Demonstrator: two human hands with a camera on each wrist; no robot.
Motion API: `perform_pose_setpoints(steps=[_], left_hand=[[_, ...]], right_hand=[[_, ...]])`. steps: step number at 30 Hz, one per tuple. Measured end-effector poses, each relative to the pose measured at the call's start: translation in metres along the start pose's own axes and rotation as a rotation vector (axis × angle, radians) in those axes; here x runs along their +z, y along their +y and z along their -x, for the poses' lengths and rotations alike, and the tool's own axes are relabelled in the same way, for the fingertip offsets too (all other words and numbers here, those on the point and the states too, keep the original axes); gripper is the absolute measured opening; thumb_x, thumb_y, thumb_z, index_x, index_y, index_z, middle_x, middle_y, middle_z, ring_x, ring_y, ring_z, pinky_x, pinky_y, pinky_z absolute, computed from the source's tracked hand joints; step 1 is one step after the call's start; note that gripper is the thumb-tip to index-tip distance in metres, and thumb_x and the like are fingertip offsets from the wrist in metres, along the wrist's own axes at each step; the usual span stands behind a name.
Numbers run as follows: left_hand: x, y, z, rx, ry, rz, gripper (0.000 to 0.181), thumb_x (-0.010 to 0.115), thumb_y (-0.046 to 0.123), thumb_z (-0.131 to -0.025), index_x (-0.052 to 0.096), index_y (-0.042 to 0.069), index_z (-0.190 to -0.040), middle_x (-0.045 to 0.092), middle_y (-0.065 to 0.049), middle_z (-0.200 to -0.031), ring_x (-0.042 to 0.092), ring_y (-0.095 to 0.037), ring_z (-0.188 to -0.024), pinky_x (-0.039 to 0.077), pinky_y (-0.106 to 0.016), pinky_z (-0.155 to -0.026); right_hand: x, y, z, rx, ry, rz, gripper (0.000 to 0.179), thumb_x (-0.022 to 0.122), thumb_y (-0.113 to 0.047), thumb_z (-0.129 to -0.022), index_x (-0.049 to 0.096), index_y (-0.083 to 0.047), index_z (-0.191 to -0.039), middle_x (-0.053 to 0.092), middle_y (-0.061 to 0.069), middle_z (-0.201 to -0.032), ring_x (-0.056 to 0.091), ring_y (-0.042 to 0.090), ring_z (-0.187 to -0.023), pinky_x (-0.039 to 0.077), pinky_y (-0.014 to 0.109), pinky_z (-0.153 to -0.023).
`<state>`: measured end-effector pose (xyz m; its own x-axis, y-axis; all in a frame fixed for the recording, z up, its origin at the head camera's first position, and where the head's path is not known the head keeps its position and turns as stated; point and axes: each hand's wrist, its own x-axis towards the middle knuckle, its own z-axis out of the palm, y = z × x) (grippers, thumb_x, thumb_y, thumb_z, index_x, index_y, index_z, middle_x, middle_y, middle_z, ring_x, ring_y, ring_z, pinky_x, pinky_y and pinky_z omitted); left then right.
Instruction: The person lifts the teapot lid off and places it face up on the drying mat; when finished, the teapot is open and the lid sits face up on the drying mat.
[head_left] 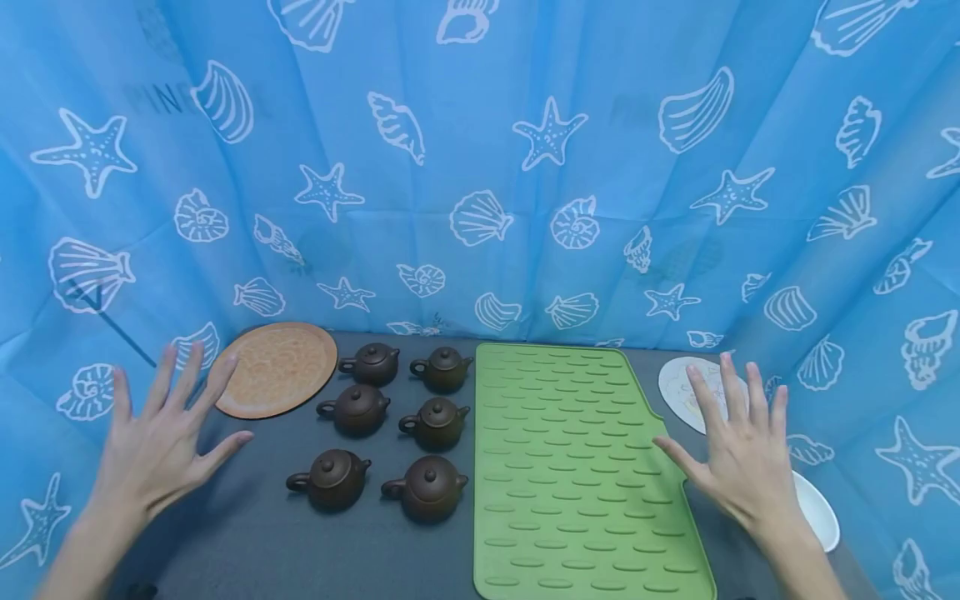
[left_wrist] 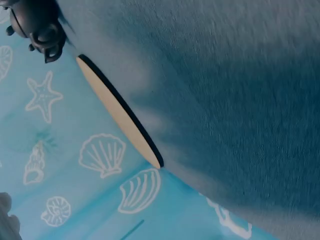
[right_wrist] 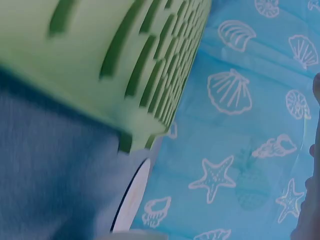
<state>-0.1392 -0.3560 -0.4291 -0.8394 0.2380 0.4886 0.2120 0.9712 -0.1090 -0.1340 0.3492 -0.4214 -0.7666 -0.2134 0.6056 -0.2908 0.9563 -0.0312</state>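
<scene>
My left hand hovers with spread fingers at the left, near a round tan mat; it holds nothing. On the right, my right hand is likewise spread and bare, its thumb over the edge of a green ridged drying mat. Several small dark-brown teapots stand left of the green mat in two columns: a front one beside it, another further left, and others such as this back one. Their spouts point right and their handles left. In the left wrist view a teapot shows at the corner.
A round white patterned mat lies behind my right hand. A white dish is partly hidden by my right wrist. A blue curtain with shells and starfish hangs behind the grey table surface.
</scene>
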Motion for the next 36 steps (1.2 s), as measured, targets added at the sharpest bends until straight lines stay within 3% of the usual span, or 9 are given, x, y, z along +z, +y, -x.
perform_pose_setpoints(steps=[8, 12, 15, 19, 21, 24, 31, 36], left_hand=[[-0.002, 0.019, 0.009, -0.013, 0.055, 0.095, 0.095, 0.035, 0.089, -0.099, 0.022, 0.032, -0.174, 0.038, -0.017, -0.175, 0.031, -0.042, -0.165, 0.002, -0.077, -0.131], [-0.003, 0.033, 0.012, -0.030, 0.091, 0.163, 0.087, 0.055, 0.076, -0.099, 0.040, 0.026, -0.168, 0.054, -0.018, -0.164, 0.049, -0.044, -0.150, 0.015, -0.079, -0.129], [-0.005, 0.047, 0.015, -0.050, 0.101, 0.205, 0.077, 0.069, 0.065, -0.097, 0.056, 0.019, -0.158, 0.067, -0.020, -0.147, 0.062, -0.047, -0.129, 0.033, -0.078, -0.118], [-0.010, 0.067, 0.017, -0.099, 0.063, 0.276, 0.064, 0.077, 0.052, -0.096, 0.064, 0.015, -0.147, 0.071, -0.019, -0.135, 0.066, -0.046, -0.115, 0.046, -0.072, -0.096], [-0.012, 0.079, 0.017, -0.135, 0.033, 0.333, 0.059, 0.079, 0.046, -0.096, 0.066, 0.014, -0.145, 0.071, -0.018, -0.135, 0.065, -0.045, -0.114, 0.048, -0.069, -0.089], [-0.015, 0.096, 0.017, -0.179, -0.015, 0.439, 0.050, 0.080, 0.035, -0.098, 0.067, 0.014, -0.142, 0.070, -0.015, -0.133, 0.065, -0.039, -0.112, 0.048, -0.063, -0.084], [-0.018, 0.134, 0.015, -0.237, -0.108, 0.565, 0.034, 0.079, 0.030, -0.101, 0.073, 0.021, -0.133, 0.073, -0.002, -0.122, 0.064, -0.022, -0.105, 0.053, -0.051, -0.083], [-0.017, 0.156, 0.011, -0.301, -0.181, 0.656, 0.026, 0.079, 0.026, -0.101, 0.075, 0.025, -0.126, 0.072, 0.005, -0.114, 0.062, -0.012, -0.099, 0.056, -0.037, -0.082]], right_hand=[[0.010, -0.027, -0.003, -0.031, 0.017, -0.108, 0.104, 0.033, -0.091, -0.098, 0.042, -0.011, -0.164, 0.036, 0.028, -0.172, 0.031, 0.055, -0.158, 0.008, 0.067, -0.136], [0.016, -0.042, -0.007, -0.077, 0.050, -0.188, 0.095, 0.039, -0.081, -0.103, 0.047, -0.006, -0.161, 0.046, 0.030, -0.164, 0.044, 0.056, -0.146, 0.029, 0.074, -0.124], [0.021, -0.054, -0.009, -0.119, 0.069, -0.262, 0.078, 0.054, -0.064, -0.106, 0.053, -0.004, -0.156, 0.054, 0.029, -0.157, 0.052, 0.052, -0.139, 0.041, 0.072, -0.111], [0.026, -0.072, -0.011, -0.153, 0.062, -0.348, 0.064, 0.083, -0.025, -0.092, 0.061, -0.002, -0.147, 0.063, 0.021, -0.147, 0.061, 0.041, -0.130, 0.048, 0.046, -0.111], [0.029, -0.083, -0.013, -0.148, 0.037, -0.412, 0.066, 0.088, -0.009, -0.082, 0.063, -0.001, -0.143, 0.066, 0.017, -0.143, 0.062, 0.036, -0.127, 0.044, 0.030, -0.115], [0.033, -0.100, -0.015, -0.133, -0.001, -0.505, 0.062, 0.090, -0.002, -0.081, 0.066, -0.003, -0.137, 0.069, 0.013, -0.137, 0.065, 0.028, -0.122, 0.043, 0.016, -0.111], [0.045, -0.136, -0.021, -0.091, -0.112, -0.738, 0.043, 0.086, 0.000, -0.087, 0.071, -0.008, -0.126, 0.076, 0.006, -0.120, 0.072, 0.015, -0.103, 0.064, 0.038, -0.088], [0.051, -0.160, -0.023, -0.019, -0.247, -0.971, 0.030, 0.081, -0.004, -0.095, 0.071, -0.009, -0.123, 0.076, 0.007, -0.117, 0.075, 0.016, -0.100, 0.066, 0.037, -0.085]])
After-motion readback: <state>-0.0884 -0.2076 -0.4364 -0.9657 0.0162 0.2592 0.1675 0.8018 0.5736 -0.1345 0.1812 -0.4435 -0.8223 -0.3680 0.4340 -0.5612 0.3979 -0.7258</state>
